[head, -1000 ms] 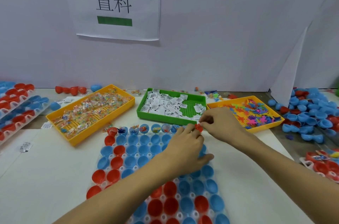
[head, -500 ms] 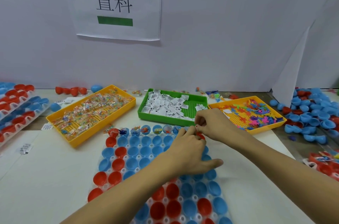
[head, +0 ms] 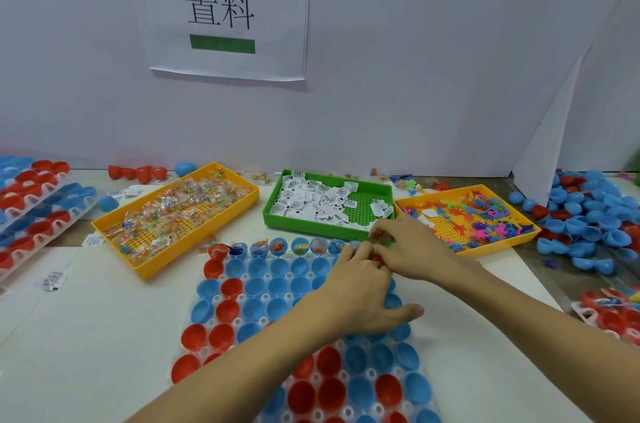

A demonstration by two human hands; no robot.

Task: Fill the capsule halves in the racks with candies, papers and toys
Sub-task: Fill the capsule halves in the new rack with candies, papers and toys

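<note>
A clear rack (head: 194, 315) of red and blue capsule halves lies in front of me. Its far row holds filled halves (head: 278, 246). Both hands meet at the rack's far right corner, over a red capsule half (head: 379, 261) that is mostly hidden. My left hand (head: 360, 294) reaches over the rack, fingers curled on that half and thumb stretched to the right. My right hand (head: 410, 249) comes in from the right and pinches at the same half with bent fingers. Behind the rack stand a yellow candy tray (head: 145, 270), a green paper tray (head: 277, 225) and a yellow toy tray (head: 498, 249).
More filled racks (head: 31, 211) are stacked at the left edge. Loose blue and red halves (head: 588, 214) are piled at the right, with another rack (head: 609, 315) at the right edge. A white wall with a paper sign (head: 221, 10) closes the back. Stray paper slips (head: 52, 280) lie on the table.
Both hands have stayed together at the rack's far right corner and dropped slightly toward the red half. The camera has tilted a little, shifting the whole view.
</note>
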